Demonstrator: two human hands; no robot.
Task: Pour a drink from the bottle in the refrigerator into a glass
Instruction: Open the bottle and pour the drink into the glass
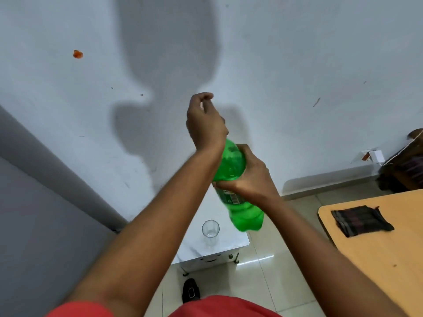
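Observation:
I hold a green plastic bottle tilted in the air in front of the wall. My right hand is wrapped around its middle, just above the label. My left hand is curled over the bottle's top and hides the neck and cap. An empty clear glass stands upright on a small white table directly below the bottle's base.
A grey refrigerator side fills the left. On the right, a wooden table carries a dark folded cloth. There is a dark object on the tiled floor near my feet. The white wall is close ahead.

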